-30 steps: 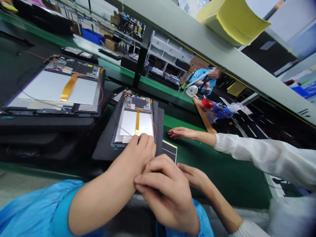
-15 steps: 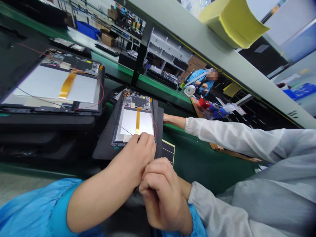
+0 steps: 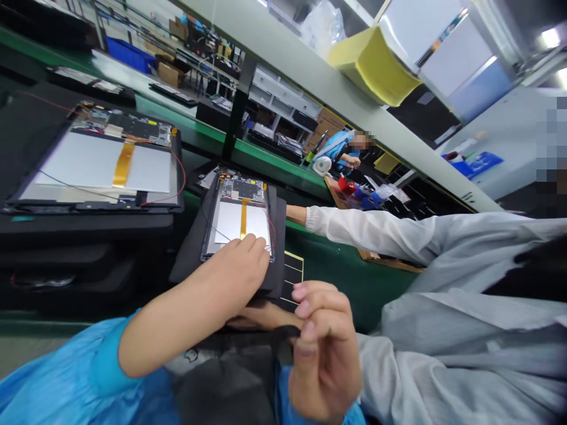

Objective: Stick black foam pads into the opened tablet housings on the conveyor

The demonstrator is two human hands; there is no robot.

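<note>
An opened tablet (image 3: 228,212) with a silvery battery, orange flat cable, circuit board and thin red and black wires lies on a black foam pad (image 3: 277,236). My left hand (image 3: 245,262) rests over its near edge, fingers bent down and closed together; the fingertips and anything under them are hidden. Lower right of the tablet, my right hand (image 3: 328,348) is raised with curled fingers, the thumb close to the index fingertip in a pinch. Nothing nameable shows in that pinch.
A co-worker in grey-white sleeves (image 3: 376,230) reaches in from the right, one hand behind the pad, the other arm passing below my hands. Left stands a second opened tablet (image 3: 97,159) on black foam. A shelf beam (image 3: 283,65) crosses above, holding a yellow bin (image 3: 372,65).
My right hand has moved right, away from my left wrist, and its fingers have loosened from a tight fist. My left hand stays at the tablet's near edge. The camera view has shifted slightly.
</note>
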